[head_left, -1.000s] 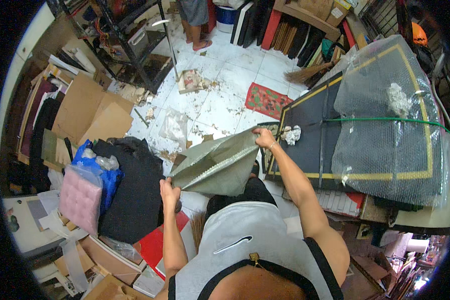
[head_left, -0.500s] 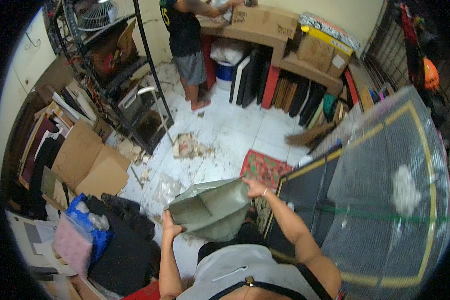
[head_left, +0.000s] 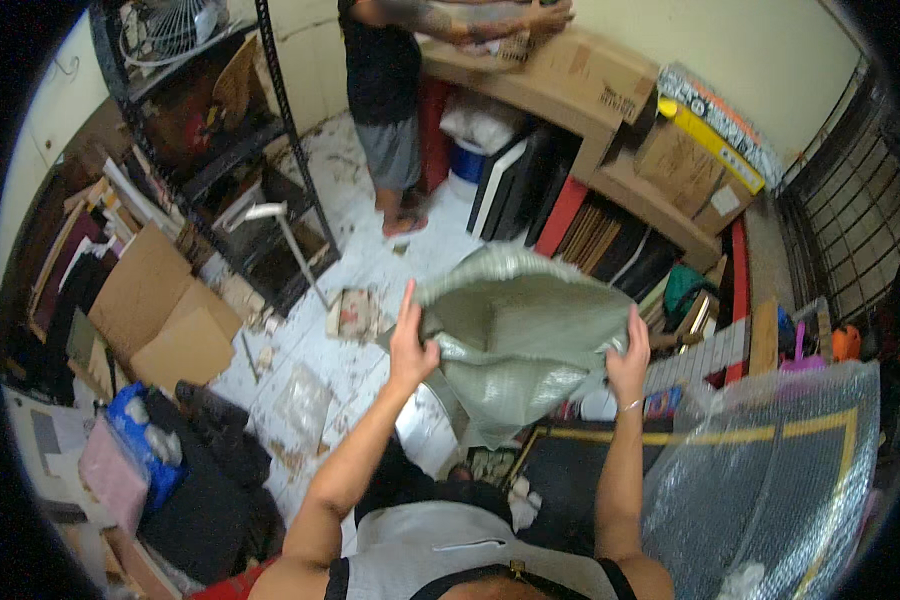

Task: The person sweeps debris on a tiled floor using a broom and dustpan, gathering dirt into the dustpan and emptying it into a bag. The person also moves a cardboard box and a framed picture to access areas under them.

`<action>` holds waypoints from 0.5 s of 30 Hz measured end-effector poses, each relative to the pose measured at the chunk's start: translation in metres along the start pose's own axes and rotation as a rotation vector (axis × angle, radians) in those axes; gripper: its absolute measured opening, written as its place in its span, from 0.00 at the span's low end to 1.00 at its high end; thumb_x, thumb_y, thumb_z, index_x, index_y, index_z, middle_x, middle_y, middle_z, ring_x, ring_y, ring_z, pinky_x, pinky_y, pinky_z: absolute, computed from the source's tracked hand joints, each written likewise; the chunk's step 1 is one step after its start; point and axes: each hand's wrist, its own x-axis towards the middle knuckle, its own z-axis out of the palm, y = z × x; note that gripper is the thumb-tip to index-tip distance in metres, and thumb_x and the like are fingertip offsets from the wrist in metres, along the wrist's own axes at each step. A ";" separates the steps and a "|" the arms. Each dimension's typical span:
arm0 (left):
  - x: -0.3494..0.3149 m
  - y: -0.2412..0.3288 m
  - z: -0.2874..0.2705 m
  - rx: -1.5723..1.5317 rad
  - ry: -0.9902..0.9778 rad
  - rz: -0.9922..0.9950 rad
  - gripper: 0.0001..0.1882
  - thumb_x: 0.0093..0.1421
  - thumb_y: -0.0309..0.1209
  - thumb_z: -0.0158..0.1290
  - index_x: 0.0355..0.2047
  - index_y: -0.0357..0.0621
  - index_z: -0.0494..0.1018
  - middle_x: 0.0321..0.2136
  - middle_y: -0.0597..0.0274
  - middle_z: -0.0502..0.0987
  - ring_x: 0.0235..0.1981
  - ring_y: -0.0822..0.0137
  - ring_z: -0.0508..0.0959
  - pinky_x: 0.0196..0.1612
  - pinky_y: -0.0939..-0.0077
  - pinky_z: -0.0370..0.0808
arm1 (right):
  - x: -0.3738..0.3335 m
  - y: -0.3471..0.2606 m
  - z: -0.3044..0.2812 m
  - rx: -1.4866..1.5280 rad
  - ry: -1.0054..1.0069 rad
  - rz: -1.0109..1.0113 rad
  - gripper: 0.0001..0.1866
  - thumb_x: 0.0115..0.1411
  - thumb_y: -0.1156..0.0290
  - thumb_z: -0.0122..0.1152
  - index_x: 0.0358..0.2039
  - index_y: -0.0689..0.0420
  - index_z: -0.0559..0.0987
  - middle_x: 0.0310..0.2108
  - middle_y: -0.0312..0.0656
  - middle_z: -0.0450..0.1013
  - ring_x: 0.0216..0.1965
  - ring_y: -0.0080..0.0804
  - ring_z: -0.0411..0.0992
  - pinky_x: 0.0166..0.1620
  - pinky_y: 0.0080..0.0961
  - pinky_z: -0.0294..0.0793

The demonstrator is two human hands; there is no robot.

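Observation:
A grey-green woven plastic sack (head_left: 510, 385) is held out in front of me, its mouth gaping wide toward me. At the mouth's left edge, my left hand (head_left: 410, 345) grips the rim, fingers pointing up and thumb toward the sack. My right hand (head_left: 627, 360), with a thin band at the wrist, is closed on the right edge of the rim. The sack's lower part hangs above the floor near my legs. Inside, I make out only shadowed folds.
Left stand a dark metal shelf (head_left: 185, 190), opened cardboard (head_left: 185, 325) and piled clutter. A dustpan (head_left: 352, 315) with debris is on the white tiles. Another person (head_left: 385, 110) handles something at a counter bearing cardboard boxes (head_left: 595, 75). Right, bubble wrap (head_left: 770, 480) covers a dark panel.
Both my hands have risen and moved forward, drawing the sack up and spreading its mouth wide. My view has shifted. The other person's arms now reach farther right over the counter.

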 end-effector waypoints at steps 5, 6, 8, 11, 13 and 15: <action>-0.056 -0.102 0.084 0.117 -0.986 -0.447 0.43 0.42 0.25 0.54 0.59 0.43 0.49 0.49 0.42 0.65 0.49 0.49 0.67 0.49 0.63 0.66 | -0.097 0.065 0.106 -0.264 -1.019 0.580 0.19 0.53 0.73 0.42 0.46 0.65 0.68 0.48 0.61 0.62 0.52 0.53 0.60 0.54 0.39 0.60; -0.072 -0.126 0.096 0.003 -1.028 -0.552 0.44 0.41 0.27 0.55 0.59 0.44 0.47 0.47 0.41 0.66 0.44 0.49 0.69 0.45 0.63 0.68 | -0.123 0.081 0.117 -0.215 -0.945 0.126 0.30 0.38 0.74 0.60 0.46 0.64 0.66 0.45 0.61 0.64 0.49 0.57 0.61 0.50 0.41 0.62; -0.089 -0.172 0.114 -0.022 -1.093 -0.552 0.47 0.41 0.30 0.56 0.60 0.45 0.44 0.44 0.39 0.68 0.34 0.49 0.75 0.37 0.62 0.73 | -0.150 0.098 0.147 -0.359 -0.899 0.112 0.44 0.35 0.72 0.63 0.55 0.63 0.56 0.51 0.60 0.59 0.52 0.56 0.60 0.53 0.40 0.61; -0.066 -0.225 0.134 -0.002 -1.065 -0.349 0.53 0.36 0.30 0.58 0.61 0.42 0.41 0.56 0.42 0.49 0.49 0.48 0.67 0.49 0.65 0.69 | -0.122 0.100 0.162 -0.217 -0.852 0.512 0.47 0.35 0.74 0.62 0.58 0.61 0.53 0.52 0.59 0.58 0.52 0.56 0.59 0.53 0.38 0.61; -0.034 -0.242 0.136 -0.104 -1.039 -0.378 0.54 0.34 0.29 0.59 0.61 0.39 0.41 0.60 0.41 0.43 0.55 0.48 0.61 0.53 0.66 0.65 | -0.070 0.084 0.170 -0.165 -0.708 0.611 0.46 0.35 0.76 0.60 0.58 0.60 0.53 0.52 0.59 0.58 0.52 0.56 0.59 0.53 0.37 0.61; 0.017 -0.255 0.138 -0.202 -0.939 -0.417 0.52 0.34 0.29 0.57 0.60 0.37 0.43 0.60 0.39 0.44 0.57 0.48 0.58 0.55 0.68 0.62 | -0.009 0.066 0.179 -0.145 -0.544 0.590 0.46 0.35 0.78 0.58 0.59 0.60 0.53 0.51 0.59 0.59 0.52 0.56 0.59 0.53 0.37 0.60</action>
